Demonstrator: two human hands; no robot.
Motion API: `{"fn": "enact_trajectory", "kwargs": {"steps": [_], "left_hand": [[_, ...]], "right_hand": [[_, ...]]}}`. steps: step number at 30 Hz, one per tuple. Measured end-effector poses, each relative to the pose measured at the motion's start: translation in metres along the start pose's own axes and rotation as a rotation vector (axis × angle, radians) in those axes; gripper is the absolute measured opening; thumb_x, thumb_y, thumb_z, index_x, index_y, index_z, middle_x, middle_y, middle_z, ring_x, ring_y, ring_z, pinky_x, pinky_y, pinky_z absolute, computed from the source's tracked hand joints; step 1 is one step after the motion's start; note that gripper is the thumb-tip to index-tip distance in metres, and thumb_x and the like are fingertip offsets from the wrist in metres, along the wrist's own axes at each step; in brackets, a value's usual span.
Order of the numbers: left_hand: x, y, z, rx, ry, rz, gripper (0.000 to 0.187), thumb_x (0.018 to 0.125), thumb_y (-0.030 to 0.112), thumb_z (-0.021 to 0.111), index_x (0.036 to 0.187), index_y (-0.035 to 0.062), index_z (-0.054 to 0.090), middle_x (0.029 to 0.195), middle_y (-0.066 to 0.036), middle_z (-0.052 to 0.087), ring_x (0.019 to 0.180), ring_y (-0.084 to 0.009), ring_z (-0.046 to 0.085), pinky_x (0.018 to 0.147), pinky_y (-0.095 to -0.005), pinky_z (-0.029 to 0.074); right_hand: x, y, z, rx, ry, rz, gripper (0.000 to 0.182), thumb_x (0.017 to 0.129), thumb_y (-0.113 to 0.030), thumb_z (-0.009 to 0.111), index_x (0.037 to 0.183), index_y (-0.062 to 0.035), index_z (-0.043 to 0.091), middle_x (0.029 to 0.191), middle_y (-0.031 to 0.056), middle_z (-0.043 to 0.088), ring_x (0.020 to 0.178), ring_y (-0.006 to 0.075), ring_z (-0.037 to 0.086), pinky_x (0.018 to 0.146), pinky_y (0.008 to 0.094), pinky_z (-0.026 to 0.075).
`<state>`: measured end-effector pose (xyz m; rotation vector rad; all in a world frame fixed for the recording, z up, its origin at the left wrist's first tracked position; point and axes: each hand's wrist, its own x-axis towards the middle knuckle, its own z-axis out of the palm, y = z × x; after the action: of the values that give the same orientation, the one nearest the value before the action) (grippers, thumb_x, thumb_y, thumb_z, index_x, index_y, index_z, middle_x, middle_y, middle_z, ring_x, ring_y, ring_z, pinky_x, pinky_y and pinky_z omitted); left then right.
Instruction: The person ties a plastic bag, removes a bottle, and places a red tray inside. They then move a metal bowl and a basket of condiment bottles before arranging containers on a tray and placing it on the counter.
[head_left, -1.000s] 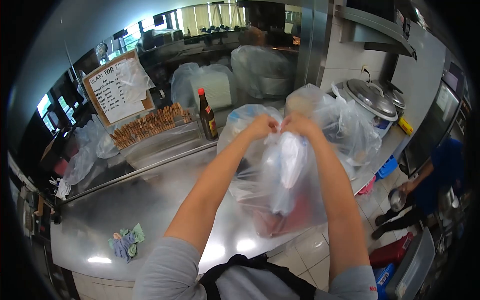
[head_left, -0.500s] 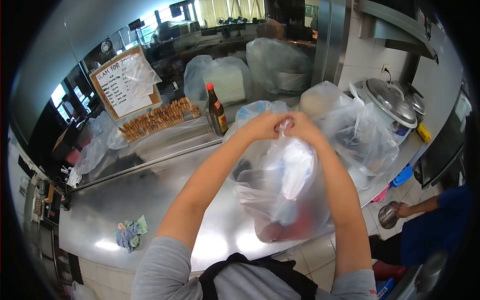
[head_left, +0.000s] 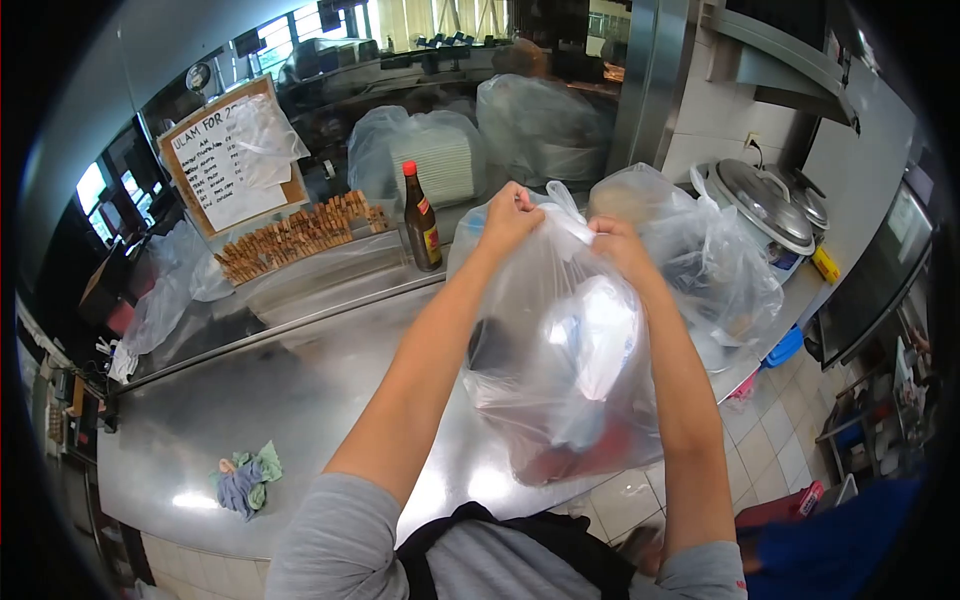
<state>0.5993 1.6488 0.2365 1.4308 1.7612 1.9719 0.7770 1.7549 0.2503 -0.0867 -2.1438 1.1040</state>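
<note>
A large clear plastic bag point(head_left: 530, 400) stands at the front edge of the steel counter, with a white bundle and something red showing blurrily through it. My left hand point(head_left: 514, 215) is closed, pinching the bag's gathered top on its left side. On the other side, the fingers of my right hand point(head_left: 618, 243) are closed on the same top. Loose plastic ends stick up between the two hands. Just left of my left hand, a brown bottle point(head_left: 422, 222) with a red cap stands upright.
A crumpled cloth point(head_left: 247, 480) lies on the steel counter point(head_left: 330, 390). More filled plastic bags point(head_left: 700, 270) and a lidded pot point(head_left: 760, 205) are at right. Skewered food point(head_left: 300, 235) lines the back ledge beside a handwritten board point(head_left: 232, 155). A person in blue point(head_left: 840, 540) is at lower right.
My hands have moved apart from their meeting point, drawing the bag's top between them. The person in blue has shifted lower, and the metal bowl they held is out of sight.
</note>
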Motion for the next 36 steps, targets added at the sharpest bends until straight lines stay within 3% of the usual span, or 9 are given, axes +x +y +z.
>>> {"fn": "enact_trajectory", "kwargs": {"steps": [2,5,8,12,14,23,30,33,36], "left_hand": [[-0.006,0.005,0.009,-0.196,0.106,-0.174,0.020,0.066,0.003,0.061,0.076,0.0043,0.044,0.063,-0.005,0.054,0.054,-0.0110,0.051,0.051,-0.0268,0.042],[0.008,-0.035,0.020,-0.208,0.343,-0.328,0.020,0.068,0.004,0.060,0.082,0.0028,0.045,0.068,-0.006,0.054,0.058,-0.0112,0.051,0.053,-0.0273,0.042],[0.005,-0.032,0.020,-0.437,0.201,-0.400,0.033,0.067,0.007,0.064,0.096,0.0004,0.048,0.072,-0.007,0.054,0.063,-0.0124,0.053,0.057,-0.0274,0.043],[-0.020,0.017,-0.004,-0.416,-0.190,-0.367,0.046,0.065,0.006,0.069,0.105,-0.0012,0.049,0.073,-0.006,0.055,0.065,-0.0136,0.054,0.060,-0.0268,0.044],[-0.024,0.015,-0.025,0.089,-0.543,-0.153,0.055,0.066,0.002,0.070,0.113,-0.0009,0.042,0.081,-0.004,0.054,0.069,-0.0138,0.056,0.064,-0.0279,0.047],[-0.031,0.039,-0.075,0.243,-0.164,-0.109,0.045,0.065,-0.009,0.065,0.107,0.0000,0.054,0.078,0.000,0.052,0.067,-0.0060,0.051,0.061,-0.0196,0.043],[-0.081,0.100,-0.120,-0.110,-0.311,-0.147,0.042,0.072,0.002,0.064,0.113,0.0019,0.054,0.077,0.002,0.053,0.061,-0.0038,0.043,0.061,-0.0177,0.039],[-0.097,0.113,-0.113,-0.004,-0.522,-0.309,0.032,0.075,0.007,0.065,0.106,0.0018,0.059,0.074,0.003,0.054,0.061,-0.0028,0.041,0.062,-0.0176,0.038],[-0.105,0.109,-0.104,0.122,-0.637,-0.307,0.018,0.077,0.014,0.067,0.091,0.0019,0.065,0.069,0.005,0.057,0.064,-0.0027,0.047,0.061,-0.0161,0.035]], "right_hand": [[-0.006,0.002,-0.007,0.674,-0.038,0.387,0.017,0.066,-0.010,0.056,0.080,-0.0003,0.059,0.069,0.0041,0.053,0.064,0.0151,0.050,0.066,0.0226,0.040],[-0.010,0.042,-0.012,1.071,-0.118,0.065,0.018,0.071,-0.007,0.056,0.089,-0.0036,0.060,0.092,0.0064,0.057,0.092,0.0168,0.054,0.083,0.0263,0.040],[-0.012,0.009,-0.015,0.427,0.069,0.450,0.027,0.074,-0.009,0.059,0.100,-0.0024,0.060,0.101,0.0078,0.058,0.096,0.0193,0.054,0.087,0.0279,0.040],[-0.025,0.026,-0.020,-0.182,0.024,0.171,0.025,0.073,-0.008,0.061,0.097,-0.0021,0.063,0.092,0.0091,0.063,0.085,0.0175,0.058,0.078,0.0281,0.044],[-0.031,0.032,-0.033,-0.452,-0.264,0.289,0.018,0.072,-0.014,0.060,0.081,-0.0001,0.064,0.077,0.0170,0.063,0.071,0.0249,0.061,0.066,0.0334,0.045],[-0.044,0.023,-0.059,-1.016,0.402,0.164,0.014,0.072,-0.014,0.059,0.075,-0.0005,0.062,0.072,0.0183,0.061,0.070,0.0352,0.059,0.063,0.0396,0.045],[-0.051,0.039,-0.063,-0.826,0.466,0.237,0.018,0.078,-0.018,0.060,0.081,-0.0011,0.059,0.074,0.0161,0.062,0.070,0.0312,0.060,0.063,0.0373,0.045],[-0.052,0.005,-0.047,-0.327,0.261,0.051,0.020,0.077,-0.019,0.062,0.088,-0.0024,0.060,0.072,0.0071,0.061,0.066,0.0174,0.057,0.061,0.0305,0.044],[-0.052,-0.021,-0.048,0.048,-0.312,0.430,0.020,0.080,-0.018,0.062,0.092,-0.0016,0.062,0.076,-0.0003,0.058,0.069,0.0093,0.051,0.067,0.0242,0.043]]}}
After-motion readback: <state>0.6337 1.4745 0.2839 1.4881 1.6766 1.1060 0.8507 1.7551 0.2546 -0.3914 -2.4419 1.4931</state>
